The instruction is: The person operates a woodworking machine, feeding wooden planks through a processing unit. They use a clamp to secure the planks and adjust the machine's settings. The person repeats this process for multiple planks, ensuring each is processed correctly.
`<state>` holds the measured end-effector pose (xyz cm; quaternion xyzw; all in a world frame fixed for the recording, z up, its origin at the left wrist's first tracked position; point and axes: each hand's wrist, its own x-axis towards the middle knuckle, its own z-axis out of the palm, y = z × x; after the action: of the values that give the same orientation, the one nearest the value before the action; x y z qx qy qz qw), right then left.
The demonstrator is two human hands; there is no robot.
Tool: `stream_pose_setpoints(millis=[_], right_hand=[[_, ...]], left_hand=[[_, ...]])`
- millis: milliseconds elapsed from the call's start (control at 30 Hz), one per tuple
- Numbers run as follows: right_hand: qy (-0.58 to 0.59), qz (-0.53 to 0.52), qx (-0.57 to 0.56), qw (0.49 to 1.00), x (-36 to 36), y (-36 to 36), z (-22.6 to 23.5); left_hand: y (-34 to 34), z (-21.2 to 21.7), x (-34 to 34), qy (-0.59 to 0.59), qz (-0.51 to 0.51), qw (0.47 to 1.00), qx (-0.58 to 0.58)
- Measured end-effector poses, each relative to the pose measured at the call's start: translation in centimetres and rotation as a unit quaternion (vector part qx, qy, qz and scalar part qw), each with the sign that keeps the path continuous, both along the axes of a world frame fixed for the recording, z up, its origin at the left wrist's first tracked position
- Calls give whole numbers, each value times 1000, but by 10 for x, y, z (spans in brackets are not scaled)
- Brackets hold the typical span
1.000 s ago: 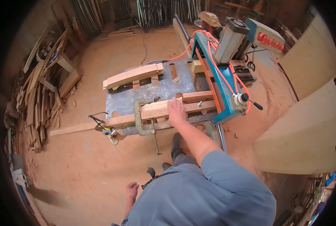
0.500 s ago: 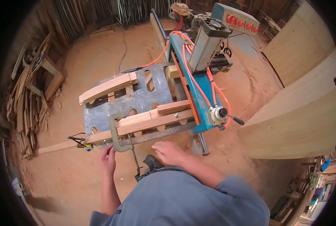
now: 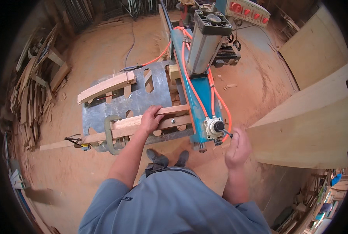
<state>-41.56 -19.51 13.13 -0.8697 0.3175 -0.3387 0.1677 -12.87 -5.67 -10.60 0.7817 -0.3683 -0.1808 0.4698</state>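
My left hand (image 3: 151,119) is closed over a short wooden strip (image 3: 174,110), its fingers bent on the near end. That strip lies along a longer wooden piece (image 3: 127,123), which a green C-clamp (image 3: 110,134) grips at the table's front edge. Off to the right, my right hand (image 3: 238,149) is wrapped around the black lever (image 3: 227,133) of a valve (image 3: 214,128). The valve sits on the front end of a blue machine arm (image 3: 199,87). The strip's right end meets the arm's side.
Stacked curved wooden pieces (image 3: 105,87) rest on the slotted metal table (image 3: 123,102). Orange hoses (image 3: 217,97) run along the arm beneath an upright cylinder (image 3: 207,46). Large plywood sheets (image 3: 306,117) stand at right; scrap wood (image 3: 35,89) is heaped at left.
My left hand has moved from beside the clamp up onto the short wooden strip. My right hand has gone from in front of my body rightward to the valve lever.
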Motion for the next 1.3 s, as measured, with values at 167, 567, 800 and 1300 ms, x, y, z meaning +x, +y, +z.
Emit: stream_pose_setpoints(millis=[167, 567, 800, 1300], right_hand=[[60, 68, -147, 985, 3, 35, -9], [-26, 260, -103, 960, -20, 38, -25], [184, 74, 164, 966, -104, 59, -68], [474, -148, 418, 761, -296, 94, -242]], left_hand=[[-1, -5, 1, -3, 14, 1000, -18], [2, -9, 16, 18, 62, 998, 9], [10, -64, 117, -8, 121, 992, 44], [-76, -4, 3, -124, -182, 963, 158]])
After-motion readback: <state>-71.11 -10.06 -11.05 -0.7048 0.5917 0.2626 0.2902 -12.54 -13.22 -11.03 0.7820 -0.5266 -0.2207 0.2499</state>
